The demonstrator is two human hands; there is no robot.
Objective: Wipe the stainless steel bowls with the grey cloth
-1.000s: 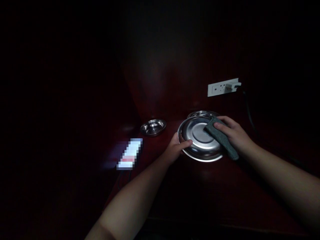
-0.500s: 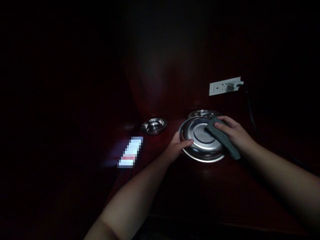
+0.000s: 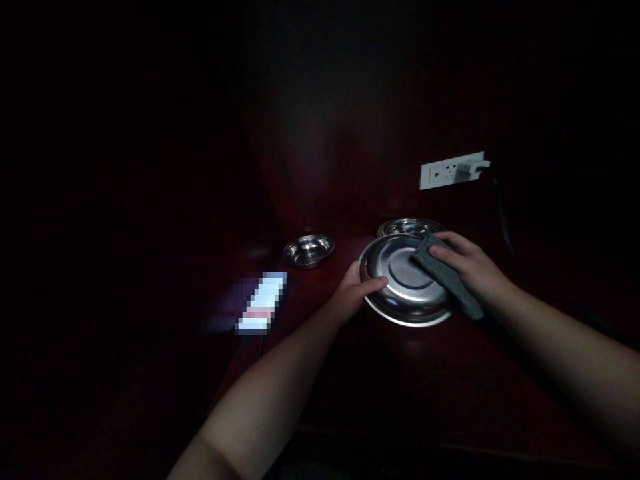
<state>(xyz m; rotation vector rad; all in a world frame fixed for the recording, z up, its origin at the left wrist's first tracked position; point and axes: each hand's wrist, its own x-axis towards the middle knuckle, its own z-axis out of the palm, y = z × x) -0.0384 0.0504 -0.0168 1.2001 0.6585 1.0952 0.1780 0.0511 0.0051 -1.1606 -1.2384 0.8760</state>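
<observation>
A shiny round metal plate (image 3: 400,267) is tilted up above the dark red table, its underside toward me. My left hand (image 3: 356,291) grips its left rim, the thumb lying on the underside and the other fingers hidden behind. Over the plate's upper right edge, my right hand (image 3: 460,260) is closed on a folded grey-green cloth (image 3: 447,277), pressing it to the metal. The cloth's loose end hangs past the right rim. Behind the held plate stand stacked metal dishes (image 3: 410,225), partly covered by it. A metal bowl (image 3: 309,251) sits apart, to the left.
A lit phone-like screen (image 3: 263,303), blurred out, lies at the table's left edge with a cable below it. On the back wall is a white socket panel (image 3: 445,173) with a plug (image 3: 473,168) in it; a dark cord (image 3: 504,220) hangs nearby. The surroundings are very dark.
Both hands, the plate and the cloth keep nearly the same position. The view has shifted very slightly, with the socket panel a little higher and further right.
</observation>
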